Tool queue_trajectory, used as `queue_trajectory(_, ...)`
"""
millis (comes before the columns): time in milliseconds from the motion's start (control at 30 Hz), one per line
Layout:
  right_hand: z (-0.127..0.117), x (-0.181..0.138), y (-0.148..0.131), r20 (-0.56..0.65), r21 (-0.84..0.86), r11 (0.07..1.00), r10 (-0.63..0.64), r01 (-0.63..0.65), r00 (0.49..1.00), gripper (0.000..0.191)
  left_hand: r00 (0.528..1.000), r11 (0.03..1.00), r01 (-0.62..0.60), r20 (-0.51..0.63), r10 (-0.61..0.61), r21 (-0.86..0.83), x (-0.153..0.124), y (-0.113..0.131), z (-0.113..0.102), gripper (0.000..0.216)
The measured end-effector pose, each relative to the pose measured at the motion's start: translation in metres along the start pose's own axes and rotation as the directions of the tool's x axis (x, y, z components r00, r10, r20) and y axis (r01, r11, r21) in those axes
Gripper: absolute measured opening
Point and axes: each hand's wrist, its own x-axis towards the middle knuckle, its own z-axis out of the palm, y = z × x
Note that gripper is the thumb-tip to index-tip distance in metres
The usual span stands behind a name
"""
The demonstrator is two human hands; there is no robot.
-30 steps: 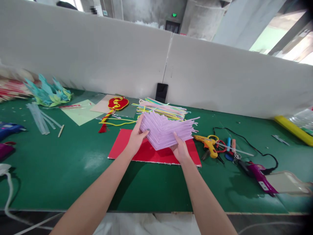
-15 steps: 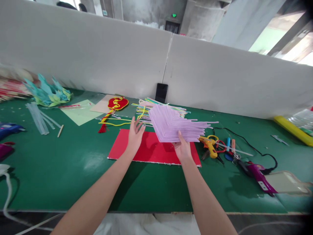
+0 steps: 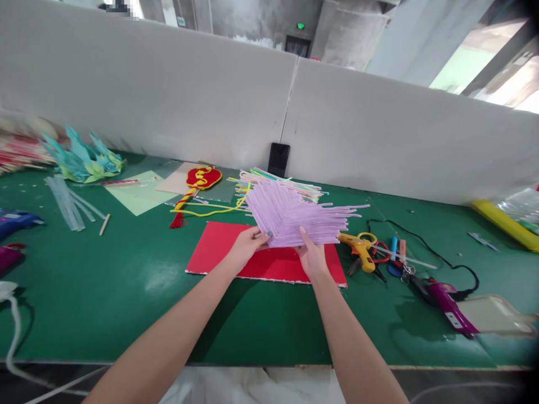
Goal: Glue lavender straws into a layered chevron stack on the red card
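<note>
A flat V-shaped panel of lilac straws (image 3: 290, 216) is held a little above the red sheet (image 3: 219, 249) on the green table. My left hand (image 3: 246, 247) grips the panel's near left corner, thumb on top. My right hand (image 3: 312, 255) holds the near edge from below, fingers closed on it. Behind the panel lies a loose pile of pastel straws (image 3: 269, 182).
A yellow glue gun (image 3: 357, 247), scissors and pens lie right of the red sheet, with a purple tool (image 3: 446, 303) and black cable beyond. A red and yellow tassel ornament (image 3: 197, 182), a pale green sheet (image 3: 137, 193), clear sticks (image 3: 69, 202) and teal paper shapes (image 3: 84, 157) lie left.
My left hand let go of the panel, hovered open, then took hold of its near left corner again. The panel turned and shifted slightly right, staying in my right hand.
</note>
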Motion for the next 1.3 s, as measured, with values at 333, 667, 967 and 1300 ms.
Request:
queue_trajectory(333, -0.0031, 0.0028, 0.0044, 0.001, -0.032, 0.999, 0.006, -0.006, 1.000, 0.058, 0.998, 0.999, -0.034, -0.042, 0.035, 0.010, 0.0004, -0.0012, -0.0003, 0.043)
queue_trajectory(667, -0.0012, 0.0031, 0.0041, -0.014, -0.010, 0.999, -0.051, 0.051, 0.999, 0.060, 0.997, 0.998, -0.053, -0.060, 0.055, 0.033, 0.0017, -0.0072, 0.0008, 0.041)
queue_trajectory(967, -0.0009, 0.0032, 0.0043, -0.016, -0.017, 0.997, -0.070, 0.070, 0.997, 0.063, 0.998, 0.987, -0.027, 0.062, 0.018, 0.158, -0.0010, -0.0062, 0.0019, 0.033)
queue_trajectory(1300, 0.0004, 0.0026, 0.0055, -0.041, 0.009, 0.998, -0.065, 0.066, 0.997, 0.065, 0.998, 0.976, -0.060, 0.049, 0.050, 0.211, -0.0002, -0.0076, 0.0026, 0.034)
